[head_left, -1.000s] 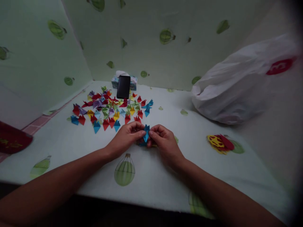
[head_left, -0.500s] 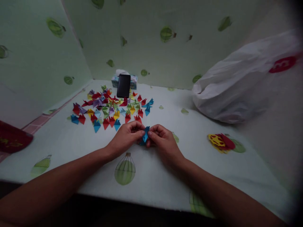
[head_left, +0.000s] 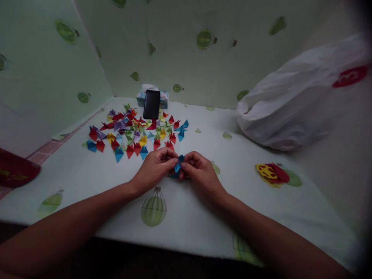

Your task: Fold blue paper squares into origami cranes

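Between my hands, just above the tabletop, is a small blue folded-paper crane (head_left: 178, 164). My left hand (head_left: 158, 164) pinches its left side between thumb and fingers. From the other side my right hand (head_left: 200, 170) grips it the same way, fingers curled behind. Parts of the blue paper are covered by my fingertips. Just beyond my hands spreads a cluster of small origami cranes (head_left: 137, 148) in red, blue, yellow, green and purple, several of them overlapping.
A black phone (head_left: 151, 104) leans on a tissue box (head_left: 164, 100) behind the cranes. Right of my hands lie yellow and red cut-out pieces (head_left: 273, 174). A white plastic bag (head_left: 279, 112) stands at the right. A dark red object (head_left: 17, 170) sits at the left edge.
Both hands stay in nearly the same place, still holding the blue paper. The folded piece has shifted slightly between the fingertips.
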Demonstrator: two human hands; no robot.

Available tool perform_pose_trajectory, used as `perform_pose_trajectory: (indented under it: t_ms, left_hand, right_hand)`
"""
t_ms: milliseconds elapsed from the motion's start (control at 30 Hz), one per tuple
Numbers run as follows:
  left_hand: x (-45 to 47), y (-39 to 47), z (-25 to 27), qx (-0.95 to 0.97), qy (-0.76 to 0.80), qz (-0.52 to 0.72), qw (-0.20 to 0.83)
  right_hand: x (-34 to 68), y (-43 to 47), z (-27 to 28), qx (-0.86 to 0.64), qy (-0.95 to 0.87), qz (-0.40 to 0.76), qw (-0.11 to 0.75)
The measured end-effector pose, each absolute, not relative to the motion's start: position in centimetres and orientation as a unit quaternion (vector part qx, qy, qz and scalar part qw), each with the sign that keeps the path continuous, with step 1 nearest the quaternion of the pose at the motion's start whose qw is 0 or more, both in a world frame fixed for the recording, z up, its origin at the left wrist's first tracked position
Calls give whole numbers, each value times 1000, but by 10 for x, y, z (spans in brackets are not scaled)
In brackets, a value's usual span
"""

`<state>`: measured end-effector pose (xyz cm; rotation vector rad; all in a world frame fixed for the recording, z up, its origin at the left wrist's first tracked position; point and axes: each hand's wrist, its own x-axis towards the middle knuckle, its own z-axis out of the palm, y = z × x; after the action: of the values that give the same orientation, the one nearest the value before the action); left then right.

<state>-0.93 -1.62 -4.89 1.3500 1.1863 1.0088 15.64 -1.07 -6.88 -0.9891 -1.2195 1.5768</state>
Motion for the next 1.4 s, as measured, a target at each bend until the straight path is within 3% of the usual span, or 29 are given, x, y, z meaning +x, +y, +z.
perform_pose_trajectory:
  t_ms: [1267, 1400]
  left_hand:
    - [-13, -13, -50, 590, 455, 416, 521]
    - [-17, -9, -50, 671, 455, 420, 407]
  right_hand:
    - [158, -9, -63, -388, -433, 678, 450]
    - [162, -4, -62, -353, -357, 740, 448]
